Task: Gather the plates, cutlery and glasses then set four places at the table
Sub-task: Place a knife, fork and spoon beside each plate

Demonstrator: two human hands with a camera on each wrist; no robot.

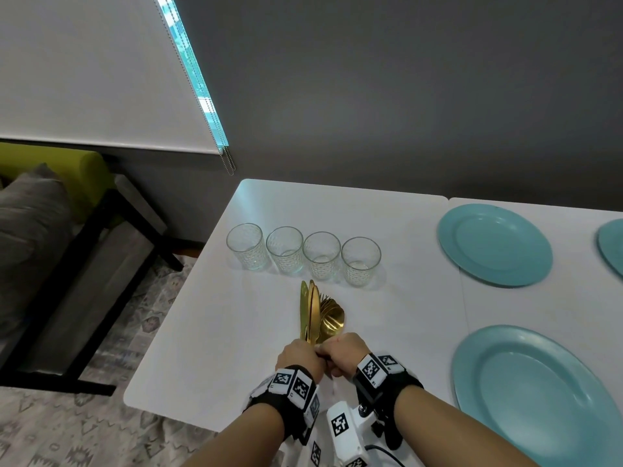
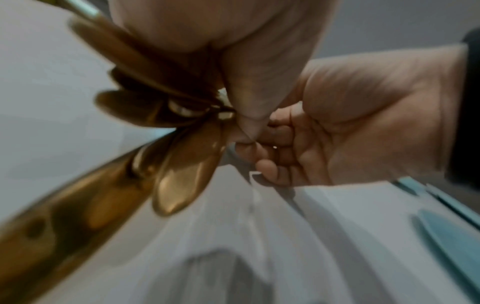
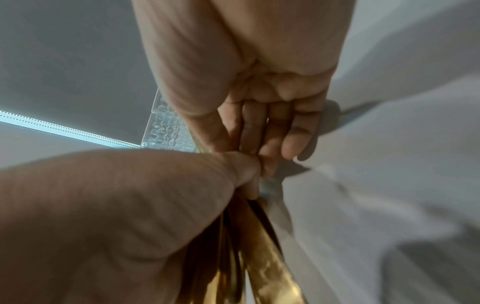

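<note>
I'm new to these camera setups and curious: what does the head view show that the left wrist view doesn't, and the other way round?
Only the head view shows the four empty glasses in a row, the window blind and the backs of both wrists.

Only the left wrist view shows the underside of the grip: the right hand with fingers curled.

Both show the gold cutlery bundle gripped by the left hand and right hand, the white table, and teal plates.
</note>
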